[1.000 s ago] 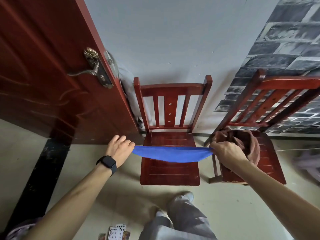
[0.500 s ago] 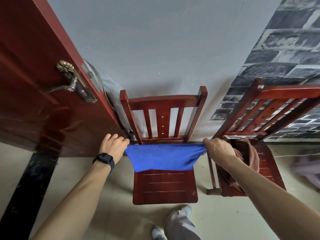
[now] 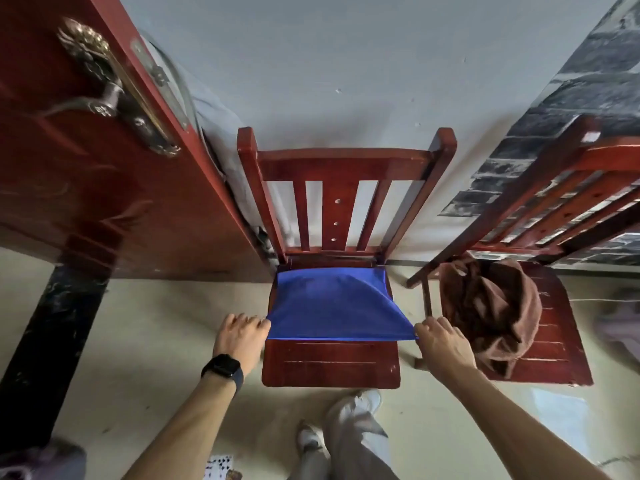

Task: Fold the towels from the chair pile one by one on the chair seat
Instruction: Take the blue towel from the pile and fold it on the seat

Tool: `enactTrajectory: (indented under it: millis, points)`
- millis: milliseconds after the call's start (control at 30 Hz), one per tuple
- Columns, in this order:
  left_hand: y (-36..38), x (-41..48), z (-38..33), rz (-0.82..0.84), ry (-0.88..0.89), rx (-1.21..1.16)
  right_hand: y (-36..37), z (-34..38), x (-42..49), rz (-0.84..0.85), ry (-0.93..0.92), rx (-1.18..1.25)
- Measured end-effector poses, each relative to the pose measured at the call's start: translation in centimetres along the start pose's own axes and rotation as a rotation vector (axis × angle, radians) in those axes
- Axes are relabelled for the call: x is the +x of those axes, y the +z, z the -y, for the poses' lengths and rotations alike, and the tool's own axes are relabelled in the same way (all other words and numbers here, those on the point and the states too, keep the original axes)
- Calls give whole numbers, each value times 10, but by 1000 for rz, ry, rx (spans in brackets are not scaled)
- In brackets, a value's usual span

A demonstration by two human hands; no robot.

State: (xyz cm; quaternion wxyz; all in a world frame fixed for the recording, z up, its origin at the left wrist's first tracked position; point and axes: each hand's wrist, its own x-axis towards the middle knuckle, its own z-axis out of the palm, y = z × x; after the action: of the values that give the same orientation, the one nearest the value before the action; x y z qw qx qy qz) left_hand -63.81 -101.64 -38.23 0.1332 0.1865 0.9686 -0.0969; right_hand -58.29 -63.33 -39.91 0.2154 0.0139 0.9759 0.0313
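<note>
- the blue towel lies spread over the back part of the middle chair seat, with its far edge along the foot of the backrest.
- the towel's near edge runs as a straight, taut line between the two hands; the front strip of the seat shows bare below it.
- the left hand pinches the near left corner with curled fingers, just off the seat's left edge; a dark watch sits on that wrist.
- the right hand pinches the near right corner, over the narrow gap between the two chairs.
- the pile of brown towels sits crumpled on the right chair, just beside the right hand but not touching it.
- the red door stands open to the left, its edge close to the middle chair's back post; a wide stretch of floor lies between the door and the left hand.
- a shoe stands just in front of the seat's front edge, and playing cards lie on the floor near the left forearm.
</note>
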Motion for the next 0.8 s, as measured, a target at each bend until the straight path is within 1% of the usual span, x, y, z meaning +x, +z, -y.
enactTrajectory:
  millis: [67, 200, 300, 367, 400, 467, 533, 633, 700, 800]
  points:
    - [33, -19, -11, 71, 2, 2, 35, 7, -15, 11, 3, 20]
    - [83, -62, -31, 309, 0, 15, 89, 19, -53, 147, -6, 59]
    - [105, -81, -36, 405, 11, 2, 122, 26, -77, 172, 24, 133]
    - [113, -86, -39, 488, -7, -92, 136, 31, -87, 209, 50, 181]
    - [117, -88, -39, 495, -20, -127, 141, 32, -89, 236, 75, 227]
    - [126, -89, -36, 434, -57, -245, 146, 33, -87, 257, 166, 391]
    - [131, -84, -29, 396, -181, -462, 150, 32, -83, 242, 301, 630]
    - [133, -66, -19, 384, -379, -753, 141, 31, -67, 215, 451, 866]
    - [136, -47, -12, 358, -465, -928, 134, 29, -50, 201, 503, 974]
    - [143, -8, -8, 280, -529, -1084, 139, 26, -17, 147, 558, 1074]
